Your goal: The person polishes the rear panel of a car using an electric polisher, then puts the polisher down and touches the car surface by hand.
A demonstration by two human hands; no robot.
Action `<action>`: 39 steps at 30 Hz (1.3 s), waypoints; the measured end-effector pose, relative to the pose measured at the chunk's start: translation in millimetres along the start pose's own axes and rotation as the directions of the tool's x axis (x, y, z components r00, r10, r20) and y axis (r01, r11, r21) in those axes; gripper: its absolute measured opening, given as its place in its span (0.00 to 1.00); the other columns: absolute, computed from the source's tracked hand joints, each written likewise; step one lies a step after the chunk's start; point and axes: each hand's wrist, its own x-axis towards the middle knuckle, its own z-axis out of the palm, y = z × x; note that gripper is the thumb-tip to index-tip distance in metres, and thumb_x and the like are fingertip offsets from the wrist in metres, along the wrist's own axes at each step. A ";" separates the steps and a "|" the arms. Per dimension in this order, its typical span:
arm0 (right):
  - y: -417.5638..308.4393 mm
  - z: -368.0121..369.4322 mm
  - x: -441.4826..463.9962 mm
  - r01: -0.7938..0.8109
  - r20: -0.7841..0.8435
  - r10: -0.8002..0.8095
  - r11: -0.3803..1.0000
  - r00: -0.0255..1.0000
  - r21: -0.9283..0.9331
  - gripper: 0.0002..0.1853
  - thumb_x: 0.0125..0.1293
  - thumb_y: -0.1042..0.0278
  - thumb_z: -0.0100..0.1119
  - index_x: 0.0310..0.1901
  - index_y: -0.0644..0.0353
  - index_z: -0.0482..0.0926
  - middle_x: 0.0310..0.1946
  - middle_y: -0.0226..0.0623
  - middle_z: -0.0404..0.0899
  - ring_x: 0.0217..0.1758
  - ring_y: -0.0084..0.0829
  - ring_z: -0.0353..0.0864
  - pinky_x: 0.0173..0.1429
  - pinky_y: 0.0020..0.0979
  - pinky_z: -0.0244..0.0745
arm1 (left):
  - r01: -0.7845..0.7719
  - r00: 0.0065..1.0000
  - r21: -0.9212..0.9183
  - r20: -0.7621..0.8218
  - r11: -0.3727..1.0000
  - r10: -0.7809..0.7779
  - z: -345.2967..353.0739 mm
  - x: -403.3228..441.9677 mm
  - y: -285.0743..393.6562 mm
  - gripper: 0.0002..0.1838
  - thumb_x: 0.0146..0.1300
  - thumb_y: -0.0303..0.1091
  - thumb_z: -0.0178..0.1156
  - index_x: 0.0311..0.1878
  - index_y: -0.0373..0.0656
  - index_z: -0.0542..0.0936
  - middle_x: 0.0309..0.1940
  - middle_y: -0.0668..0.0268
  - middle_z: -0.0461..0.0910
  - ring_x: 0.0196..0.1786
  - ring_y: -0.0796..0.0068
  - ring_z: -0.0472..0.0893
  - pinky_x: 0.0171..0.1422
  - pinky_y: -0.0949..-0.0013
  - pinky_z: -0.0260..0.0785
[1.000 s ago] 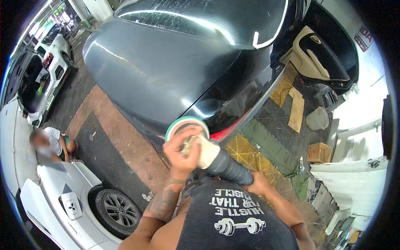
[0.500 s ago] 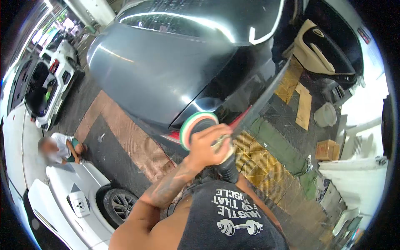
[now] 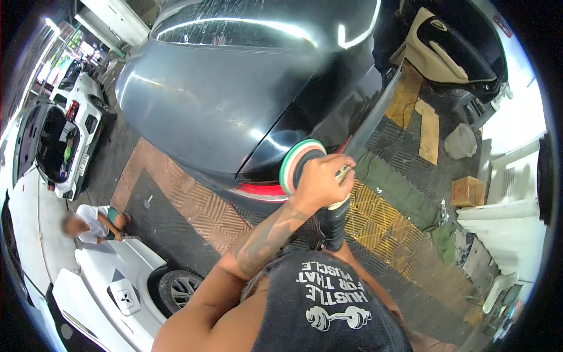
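My left hand [image 3: 322, 182] is closed over the head of a polisher [image 3: 333, 227], its forearm stretched forward. Lower down, close to my shirt, my right hand [image 3: 341, 253] grips the rear of the tool's black body; most of its fingers are hidden. The round polishing pad [image 3: 303, 161], with green, white and orange rings, is tilted against the rear corner of a dark car [image 3: 217, 100], just above the red tail light [image 3: 264, 190]. Light streaks reflect off the glossy paint.
At left, a person [image 3: 94, 223] crouches beside a white car [image 3: 120, 293]. Another white vehicle [image 3: 88, 126] stands behind. On the right are an open car door [image 3: 448, 56], a white bucket [image 3: 460, 142], a cardboard box [image 3: 467, 192] and green cloth [image 3: 390, 185] on floor mats.
The polisher and my left hand have moved to the right and slightly up along the car's rear corner, uncovering more of the tail light. The view has shifted a little.
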 end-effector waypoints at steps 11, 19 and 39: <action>-49.2 19.9 -15.4 0.049 0.187 0.018 0.936 0.982 -0.347 0.32 0.56 0.49 0.67 0.51 0.73 0.79 0.47 0.63 0.82 0.51 0.54 0.84 0.53 0.45 0.77 | 0.025 0.990 -0.024 -0.139 0.999 -0.028 -82.2 -75.7 13.9 0.11 0.52 0.21 0.65 0.41 0.35 0.84 0.41 0.54 0.87 0.44 0.61 0.87 0.53 0.64 0.79; -44.4 3.3 -28.1 -0.038 -0.160 0.013 0.987 0.987 -0.156 0.38 0.45 0.49 0.80 0.52 0.70 0.80 0.47 0.53 0.85 0.54 0.48 0.85 0.58 0.43 0.77 | -0.029 0.999 -0.102 -0.031 0.994 0.026 -25.2 -16.4 0.8 0.10 0.53 0.25 0.67 0.40 0.36 0.85 0.39 0.56 0.87 0.43 0.64 0.88 0.50 0.65 0.78; -69.6 -8.7 -33.1 -0.089 0.047 0.090 0.996 0.995 -0.023 0.24 0.58 0.53 0.68 0.49 0.65 0.83 0.41 0.58 0.85 0.51 0.52 0.86 0.59 0.42 0.76 | -0.026 0.996 -0.100 -0.082 0.995 0.017 -30.7 -23.9 3.3 0.11 0.53 0.23 0.66 0.41 0.36 0.84 0.38 0.56 0.86 0.40 0.61 0.87 0.48 0.65 0.79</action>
